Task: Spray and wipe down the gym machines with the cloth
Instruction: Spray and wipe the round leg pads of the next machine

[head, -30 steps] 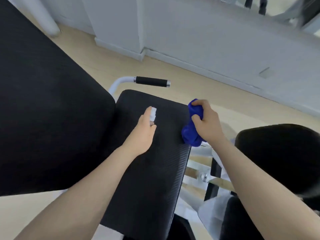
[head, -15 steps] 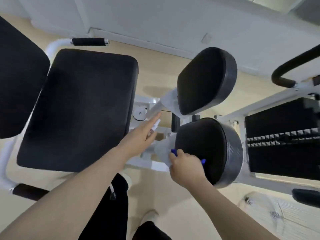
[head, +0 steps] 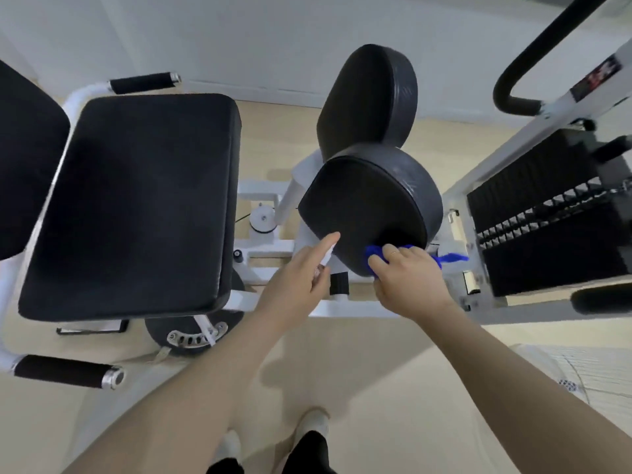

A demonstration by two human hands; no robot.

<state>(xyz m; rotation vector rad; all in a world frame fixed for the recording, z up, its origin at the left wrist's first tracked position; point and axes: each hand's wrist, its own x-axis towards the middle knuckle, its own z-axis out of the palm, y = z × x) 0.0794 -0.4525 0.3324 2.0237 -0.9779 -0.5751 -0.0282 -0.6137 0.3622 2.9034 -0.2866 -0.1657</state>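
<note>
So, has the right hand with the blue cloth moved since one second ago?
Yes. The right hand carried the blue cloth from the seat pad edge rightward to the nearer round pad, pressing it there.

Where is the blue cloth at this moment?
Right of centre in the head view, the blue cloth is bunched under the right hand, pressed on the nearer round black pad.

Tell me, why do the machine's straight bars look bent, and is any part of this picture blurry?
Head view: the wide-angle lens bows the white frame near the edges; the blue cloth under the right hand is smeared, as by motion; the near round pad carries soft glare on its rim; the floor shows faint arm shadows.
</note>
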